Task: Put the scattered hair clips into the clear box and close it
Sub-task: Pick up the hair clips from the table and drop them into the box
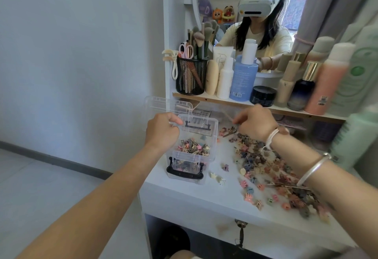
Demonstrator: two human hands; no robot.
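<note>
Left hand [162, 131] fingers grip clear box [192, 154] rim to steady it; right hand [255, 122] fingers pinch clips [230, 132] from pile.

On the wooden shelf [221, 100] under the mirror [235, 13] stand a black mesh cup [191, 76] with makeup brushes [201, 35] and pink scissors [186, 51], a blue bottle [243, 78], a black jar [262, 96], and a dark bottle [302, 93] with what seems a gold cap.
</note>
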